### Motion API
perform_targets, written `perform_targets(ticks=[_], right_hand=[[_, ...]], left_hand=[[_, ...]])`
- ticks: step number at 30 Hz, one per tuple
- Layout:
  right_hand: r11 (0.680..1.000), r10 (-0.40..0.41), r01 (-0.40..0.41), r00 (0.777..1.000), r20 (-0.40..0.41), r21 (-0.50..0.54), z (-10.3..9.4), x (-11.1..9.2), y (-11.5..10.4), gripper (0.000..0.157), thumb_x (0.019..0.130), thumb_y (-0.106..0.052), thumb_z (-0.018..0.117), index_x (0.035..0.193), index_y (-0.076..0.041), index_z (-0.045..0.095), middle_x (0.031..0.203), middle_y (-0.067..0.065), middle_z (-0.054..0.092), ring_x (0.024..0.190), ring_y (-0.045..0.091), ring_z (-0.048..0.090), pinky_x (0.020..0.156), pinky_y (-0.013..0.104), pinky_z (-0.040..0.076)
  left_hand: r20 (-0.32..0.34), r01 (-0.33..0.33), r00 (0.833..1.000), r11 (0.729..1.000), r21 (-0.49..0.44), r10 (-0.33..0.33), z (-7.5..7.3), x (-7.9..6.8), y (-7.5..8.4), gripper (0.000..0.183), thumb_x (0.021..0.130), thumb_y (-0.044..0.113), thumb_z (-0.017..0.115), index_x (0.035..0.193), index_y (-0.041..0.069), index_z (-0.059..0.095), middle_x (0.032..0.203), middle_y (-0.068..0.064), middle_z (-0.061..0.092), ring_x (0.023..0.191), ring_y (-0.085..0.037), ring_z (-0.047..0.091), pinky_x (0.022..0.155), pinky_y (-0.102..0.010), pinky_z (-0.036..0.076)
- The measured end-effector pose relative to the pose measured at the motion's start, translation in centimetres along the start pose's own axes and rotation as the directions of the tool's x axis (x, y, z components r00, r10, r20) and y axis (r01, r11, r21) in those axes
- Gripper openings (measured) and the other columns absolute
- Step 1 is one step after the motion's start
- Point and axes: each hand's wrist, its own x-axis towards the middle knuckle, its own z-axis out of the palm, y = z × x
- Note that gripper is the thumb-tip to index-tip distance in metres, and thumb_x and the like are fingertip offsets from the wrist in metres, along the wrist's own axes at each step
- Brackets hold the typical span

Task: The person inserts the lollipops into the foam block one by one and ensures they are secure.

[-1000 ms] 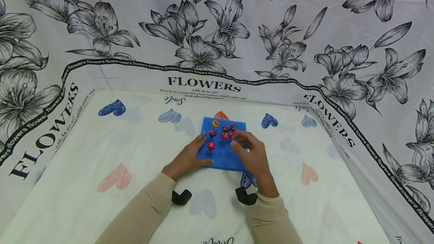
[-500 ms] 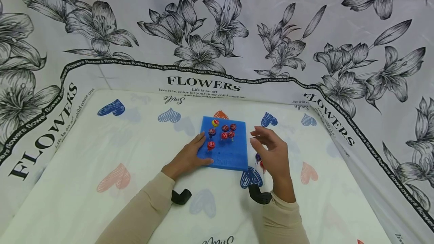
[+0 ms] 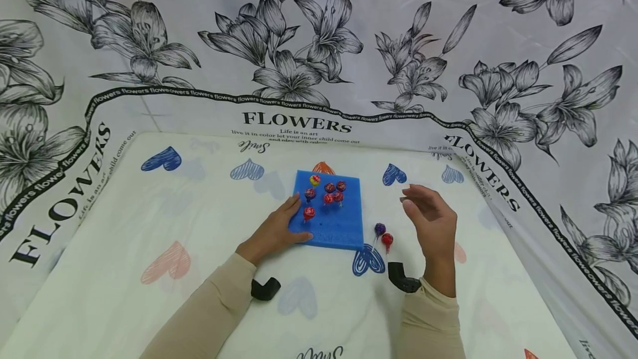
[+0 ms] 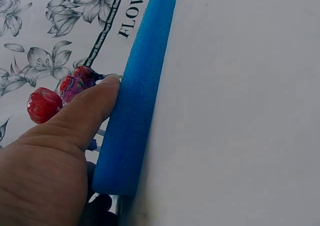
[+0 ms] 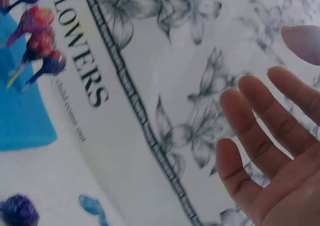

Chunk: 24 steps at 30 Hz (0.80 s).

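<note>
A square blue foam block point(image 3: 339, 226) lies flat on the table, with several wrapped lollipops standing in it on their sticks. Among them are a yellow-and-red lollipop point(image 3: 315, 180) at the back and a red lollipop point(image 3: 309, 213) nearer the front. My left hand point(image 3: 273, 231) rests against the block's left side, thumb stretched along the front edge and fingers at the left edge. To the right of the block, a purple lollipop point(image 3: 380, 229) and a red lollipop point(image 3: 387, 239) lie on the table. My right hand point(image 3: 435, 223) hovers beyond them, fingers apart and holding nothing.
A white tablecloth point(image 3: 199, 209) printed with hearts covers the table. Behind and at the sides hangs a white curtain point(image 3: 209, 10) with black flower drawings. Black wrist mounts point(image 3: 266, 289) sit by both cuffs.
My right hand has drawn away from the lollipops on the block and moved right, uncovering the two on the table. My left hand keeps its place on the block.
</note>
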Motion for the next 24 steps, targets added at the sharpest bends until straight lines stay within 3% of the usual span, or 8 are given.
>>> perform_targets(ticks=[11, 17, 24], right_hand=[[0.977, 0.211, -0.213, 0.975, -0.077, -0.027, -1.8, -1.0, 5.5, 0.033, 0.089, -0.003, 0.068, 0.121, 0.003, 0.063, 0.111, 0.022, 0.063, 0.099, 0.023, 0.064, 0.085, 0.026, 0.051], [0.902, 0.413, -0.415, 0.910, -0.045, -0.121, -2.0, -2.1, 8.5, 0.039, 0.088, -0.011, 0.072, 0.126, -0.005, 0.064, 0.115, 0.015, 0.064, 0.106, 0.023, 0.059, 0.088, 0.024, 0.048], [0.829, 0.531, -0.489, 0.840, 0.109, -0.271, -2.3, -2.8, 10.0, 0.046, 0.089, -0.013, 0.071, 0.132, -0.003, 0.058, 0.122, 0.016, 0.062, 0.111, 0.030, 0.055, 0.094, 0.033, 0.044]], left_hand=[[-0.002, -0.008, 1.000, 1.000, -0.008, 0.008, -0.1, -0.2, 0.2, 0.100, 0.080, 0.050, 0.075, 0.152, 0.005, 0.023, 0.160, -0.003, 0.010, 0.144, -0.028, 0.011, 0.111, -0.047, 0.022], [0.003, -0.002, 1.000, 1.000, -0.011, 0.002, -0.1, -0.1, 0.1, 0.100, 0.080, 0.051, 0.074, 0.153, 0.006, 0.023, 0.161, -0.002, 0.010, 0.144, -0.029, 0.011, 0.111, -0.048, 0.022], [0.005, -0.002, 1.000, 1.000, -0.008, 0.002, -0.1, 0.0, 0.1, 0.100, 0.080, 0.051, 0.075, 0.153, 0.007, 0.023, 0.161, -0.002, 0.010, 0.144, -0.029, 0.010, 0.111, -0.049, 0.023]])
